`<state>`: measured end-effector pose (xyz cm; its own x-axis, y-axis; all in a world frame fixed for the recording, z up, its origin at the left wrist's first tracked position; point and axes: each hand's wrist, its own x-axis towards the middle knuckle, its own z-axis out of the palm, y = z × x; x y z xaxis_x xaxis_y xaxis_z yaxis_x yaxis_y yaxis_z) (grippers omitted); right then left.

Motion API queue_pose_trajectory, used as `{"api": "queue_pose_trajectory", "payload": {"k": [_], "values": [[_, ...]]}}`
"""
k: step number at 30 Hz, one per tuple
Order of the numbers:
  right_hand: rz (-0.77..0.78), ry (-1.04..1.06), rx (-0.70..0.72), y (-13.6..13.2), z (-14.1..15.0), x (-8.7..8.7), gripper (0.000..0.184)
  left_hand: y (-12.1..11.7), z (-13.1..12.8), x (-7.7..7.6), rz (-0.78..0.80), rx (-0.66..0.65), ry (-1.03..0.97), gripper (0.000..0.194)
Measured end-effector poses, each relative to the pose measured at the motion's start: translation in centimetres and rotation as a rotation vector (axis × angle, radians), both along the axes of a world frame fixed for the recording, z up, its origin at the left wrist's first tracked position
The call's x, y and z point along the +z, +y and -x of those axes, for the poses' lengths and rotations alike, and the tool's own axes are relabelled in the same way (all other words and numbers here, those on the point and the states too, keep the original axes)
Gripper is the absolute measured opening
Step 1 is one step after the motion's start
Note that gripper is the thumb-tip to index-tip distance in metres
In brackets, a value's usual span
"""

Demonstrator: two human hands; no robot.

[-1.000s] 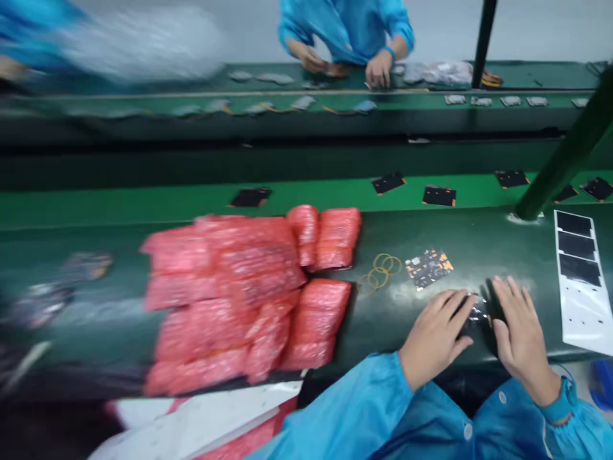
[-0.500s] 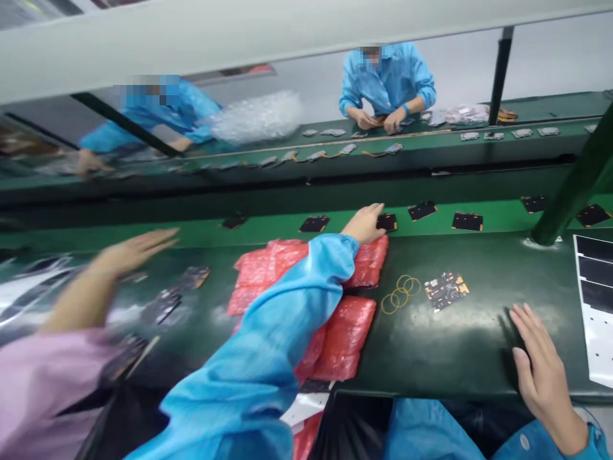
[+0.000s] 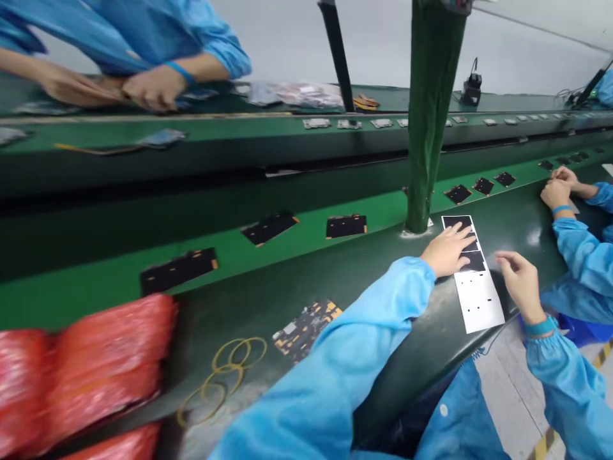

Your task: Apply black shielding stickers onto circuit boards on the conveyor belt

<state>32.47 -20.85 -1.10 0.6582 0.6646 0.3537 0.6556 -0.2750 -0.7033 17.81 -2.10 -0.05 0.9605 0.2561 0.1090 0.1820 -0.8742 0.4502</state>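
My left hand (image 3: 449,252) lies with fingers spread on a white sheet (image 3: 479,306) that carries black rectangular stickers (image 3: 472,262). Just right of that sheet is my right hand (image 3: 521,286), its thumb and index finger drawn together. Whatever may be between those fingertips is too small to make out. On the bench, partly behind my left sleeve, a circuit board (image 3: 304,329) with black and orange patches lies flat. Yellow rubber bands (image 3: 225,370) rest to its left.
Red bubble-wrap packs (image 3: 110,370) are at the left. Black-covered boards (image 3: 347,225) lie along the green strip (image 3: 306,233) behind the bench. A green post (image 3: 431,121) rises near the sheet. A co-worker's hands (image 3: 560,185) are at the right, another's (image 3: 158,86) across.
The view has turned right. My left hand has left the board beside the red packs and is now on the sheet. My right hand has moved beside the sheet and its fingers have closed.
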Motion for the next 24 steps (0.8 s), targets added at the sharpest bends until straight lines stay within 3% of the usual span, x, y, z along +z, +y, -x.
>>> {"api": "queue_pose_trajectory", "payload": {"k": [2, 4, 11, 17, 24], "values": [[0.045, -0.021, 0.059, 1.1, -1.2, -0.4, 0.027, -0.1, -2.5, -0.4, 0.036, 0.003, 0.045, 0.073], [0.087, -0.053, 0.113, 2.0, -1.8, -0.8, 0.025, -0.3, -3.1, -1.1, 0.045, 0.044, 0.039, 0.070], [0.148, -0.210, 0.215, 3.5, -1.8, -1.7, 0.020, -3.6, -0.5, -3.4, 0.085, 0.283, -0.093, 0.041], [0.132, -0.439, 0.250, 2.7, -1.3, -1.5, 0.020, -3.6, -0.5, -4.3, 0.156, 0.274, -0.195, 0.031], [0.086, -0.598, 0.324, 2.0, -1.3, -1.1, 0.022, -3.7, -0.6, -4.3, 0.204, 0.276, -0.225, 0.027]]}}
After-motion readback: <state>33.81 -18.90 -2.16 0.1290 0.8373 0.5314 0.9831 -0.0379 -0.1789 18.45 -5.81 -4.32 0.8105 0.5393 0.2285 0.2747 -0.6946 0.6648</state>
